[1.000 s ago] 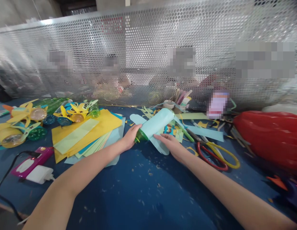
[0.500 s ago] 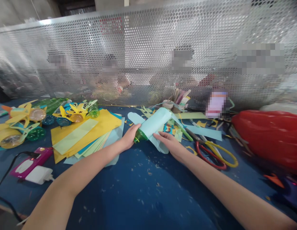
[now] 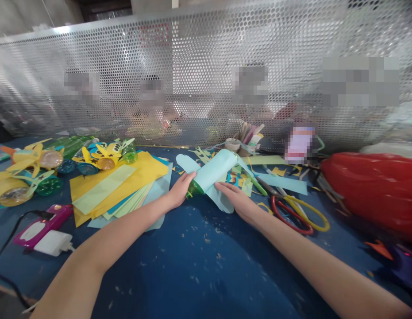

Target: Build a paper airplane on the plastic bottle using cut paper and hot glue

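Note:
A green plastic bottle (image 3: 196, 188) wrapped in light blue paper (image 3: 216, 169) is tilted in front of me, its neck end toward me and to the left. A light blue paper strip with rounded ends sticks out on both sides like wings (image 3: 222, 200). My left hand (image 3: 181, 189) is closed around the bottle near its neck, thumb on the paper edge. My right hand (image 3: 237, 199) is against the bottle's right side where the near wing meets it, fingers together; its thumb is mostly hidden.
Yellow, green and blue paper sheets (image 3: 119, 186) lie left of my hands. Behind them are several decorated bottle pieces (image 3: 48, 159). A magenta power strip (image 3: 43, 226) with a white charger is at the left. Scissors (image 3: 292, 215), paper scraps and a red bag (image 3: 371, 190) lie right; a perforated metal screen (image 3: 199, 79) stands behind.
Almost nothing differs. The fingers of my right hand have shifted slightly along the bottle's side, and the bottle keeps nearly the same place and tilt.

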`<action>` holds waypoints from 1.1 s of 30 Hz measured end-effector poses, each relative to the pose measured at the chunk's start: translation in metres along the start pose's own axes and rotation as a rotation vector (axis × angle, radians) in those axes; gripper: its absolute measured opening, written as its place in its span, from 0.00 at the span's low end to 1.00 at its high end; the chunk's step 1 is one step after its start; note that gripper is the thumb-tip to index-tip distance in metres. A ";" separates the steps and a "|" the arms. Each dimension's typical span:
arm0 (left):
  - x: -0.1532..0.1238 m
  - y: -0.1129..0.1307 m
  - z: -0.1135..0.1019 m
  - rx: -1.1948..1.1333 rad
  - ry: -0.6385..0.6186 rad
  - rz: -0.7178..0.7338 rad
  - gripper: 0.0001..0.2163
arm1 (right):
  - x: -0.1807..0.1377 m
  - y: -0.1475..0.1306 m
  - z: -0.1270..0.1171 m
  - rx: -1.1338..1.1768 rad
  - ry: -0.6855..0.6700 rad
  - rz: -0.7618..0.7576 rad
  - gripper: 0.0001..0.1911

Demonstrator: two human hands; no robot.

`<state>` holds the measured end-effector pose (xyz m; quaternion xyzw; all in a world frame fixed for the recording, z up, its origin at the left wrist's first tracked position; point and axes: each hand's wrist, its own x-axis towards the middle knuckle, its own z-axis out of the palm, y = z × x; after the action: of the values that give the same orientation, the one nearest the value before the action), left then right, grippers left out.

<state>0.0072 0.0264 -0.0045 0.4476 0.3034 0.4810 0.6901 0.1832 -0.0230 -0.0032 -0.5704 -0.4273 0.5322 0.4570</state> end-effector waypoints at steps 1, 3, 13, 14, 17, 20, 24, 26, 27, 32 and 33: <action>0.000 0.000 0.000 -0.002 -0.002 0.005 0.16 | 0.000 0.000 0.000 -0.007 -0.017 -0.010 0.13; 0.000 0.000 0.000 -0.012 -0.020 0.021 0.16 | -0.001 -0.001 0.001 -0.018 -0.060 -0.038 0.14; -0.002 0.003 0.003 -0.030 0.042 0.013 0.15 | -0.005 -0.004 0.004 0.011 -0.037 -0.111 0.18; -0.002 0.002 0.003 -0.036 0.032 0.019 0.15 | -0.005 -0.004 0.004 0.016 -0.042 -0.113 0.19; -0.001 0.001 0.002 -0.025 0.000 0.046 0.16 | -0.005 -0.004 0.003 0.013 -0.055 -0.108 0.20; -0.001 0.001 0.002 -0.004 0.001 0.049 0.17 | -0.004 -0.004 0.003 0.013 -0.046 -0.104 0.19; -0.002 0.002 0.002 -0.015 0.011 0.034 0.16 | -0.003 -0.003 0.002 0.069 -0.024 -0.078 0.16; -0.002 0.002 0.003 -0.014 0.014 0.034 0.16 | -0.003 -0.003 0.002 0.093 -0.014 -0.065 0.15; -0.002 0.003 0.003 -0.009 0.019 0.035 0.16 | -0.003 -0.003 0.002 0.096 -0.014 -0.060 0.15; -0.002 0.002 0.002 0.015 0.047 0.022 0.16 | -0.002 -0.002 0.002 0.072 -0.060 -0.072 0.14; -0.002 0.002 0.002 0.017 0.054 0.024 0.15 | -0.001 -0.001 0.002 0.076 -0.048 -0.075 0.14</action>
<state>0.0077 0.0244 -0.0022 0.4439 0.3207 0.4984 0.6721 0.1815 -0.0236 -0.0016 -0.5234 -0.4386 0.5441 0.4874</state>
